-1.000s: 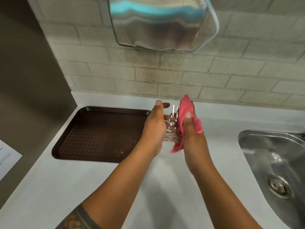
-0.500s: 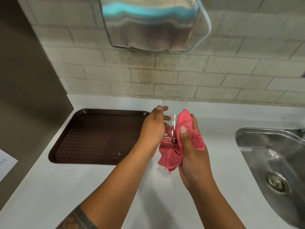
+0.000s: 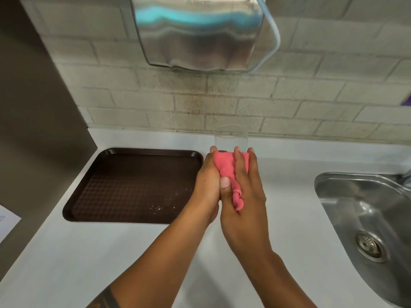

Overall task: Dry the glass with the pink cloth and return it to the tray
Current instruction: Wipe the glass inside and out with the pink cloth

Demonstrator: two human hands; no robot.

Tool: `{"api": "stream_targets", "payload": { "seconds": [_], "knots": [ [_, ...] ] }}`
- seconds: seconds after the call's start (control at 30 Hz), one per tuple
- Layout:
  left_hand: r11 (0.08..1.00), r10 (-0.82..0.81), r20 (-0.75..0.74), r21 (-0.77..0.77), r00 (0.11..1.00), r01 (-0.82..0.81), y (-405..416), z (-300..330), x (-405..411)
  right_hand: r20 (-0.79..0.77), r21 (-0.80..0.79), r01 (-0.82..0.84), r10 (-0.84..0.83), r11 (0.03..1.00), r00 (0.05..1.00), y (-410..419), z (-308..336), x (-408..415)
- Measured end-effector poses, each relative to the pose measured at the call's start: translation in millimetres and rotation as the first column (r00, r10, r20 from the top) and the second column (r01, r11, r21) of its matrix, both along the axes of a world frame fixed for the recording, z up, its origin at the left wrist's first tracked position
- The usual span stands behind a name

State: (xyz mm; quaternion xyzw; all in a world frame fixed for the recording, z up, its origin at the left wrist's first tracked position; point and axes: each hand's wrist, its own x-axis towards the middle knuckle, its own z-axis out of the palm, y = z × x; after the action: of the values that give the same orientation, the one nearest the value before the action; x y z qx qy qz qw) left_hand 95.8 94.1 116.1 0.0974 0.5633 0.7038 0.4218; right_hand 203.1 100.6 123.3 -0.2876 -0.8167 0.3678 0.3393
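Note:
A clear drinking glass [image 3: 231,138] stands upright in the air above the white counter, its open rim at the top. My left hand [image 3: 205,185] grips its lower part from the left. My right hand [image 3: 242,196] presses the pink cloth [image 3: 226,170] around the glass's lower half, with a twisted tail of cloth hanging down over my palm. The bottom of the glass is hidden by cloth and fingers. The dark brown tray [image 3: 133,185] lies flat on the counter just left of my hands, with a few water drops on it.
A steel sink [image 3: 364,214] with a drain is set into the counter at the right. A metal hand dryer [image 3: 200,34] hangs on the tiled wall above. A dark panel bearing a paper sheet [image 3: 6,221] closes the left side.
The glass has turned from tilted to upright. The cloth, first beside the glass, is now wrapped around its lower half, and both hands have closed together over it.

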Motion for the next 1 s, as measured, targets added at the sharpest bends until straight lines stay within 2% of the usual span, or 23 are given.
{"api": "stream_targets", "payload": {
  "seconds": [0.13, 0.27, 0.43, 0.53, 0.63, 0.87, 1.0],
  "knots": [
    [0.998, -0.058, -0.109, 0.010, 0.992, 0.059, -1.1, -3.7, -2.0, 0.076, 0.093, -0.013, 0.006, 0.996, 0.997, 19.4, 11.6, -15.3],
    [0.995, -0.041, -0.205, 0.079, 0.978, 0.058, 1.5, 0.0, 4.4, 0.056, 0.201, 0.046, -0.058, 0.979, 0.997, 48.2, 33.4, -37.2],
    [0.999, 0.019, -0.264, 0.040, 0.964, -0.009, -0.3, 5.9, 6.9, -0.012, 0.057, 0.028, -0.028, 0.998, 1.000, 73.9, 45.1, -48.4],
    [0.999, 0.046, -0.207, 0.018, 0.977, -0.044, -3.3, 10.9, 4.6, -0.105, -0.112, 0.055, -0.067, 0.992, 0.992, 68.4, 36.4, -43.7],
    [0.996, 0.077, -0.122, -0.026, 0.990, -0.081, -4.3, 12.7, -2.8, -0.102, -0.211, 0.108, -0.132, 0.971, 0.986, 50.7, 26.0, -35.4],
    [0.995, 0.081, 0.038, -0.061, 0.996, -0.079, -5.2, 30.2, -12.3, -0.132, -0.162, -0.048, 0.026, 0.986, 0.991, -7.1, -11.1, -7.9],
    [0.996, 0.078, 0.026, -0.035, 0.997, -0.077, -4.7, 28.5, -11.5, -0.142, -0.019, 0.003, -0.006, 1.000, 0.990, -25.9, -20.8, -2.4]
  ]
}}
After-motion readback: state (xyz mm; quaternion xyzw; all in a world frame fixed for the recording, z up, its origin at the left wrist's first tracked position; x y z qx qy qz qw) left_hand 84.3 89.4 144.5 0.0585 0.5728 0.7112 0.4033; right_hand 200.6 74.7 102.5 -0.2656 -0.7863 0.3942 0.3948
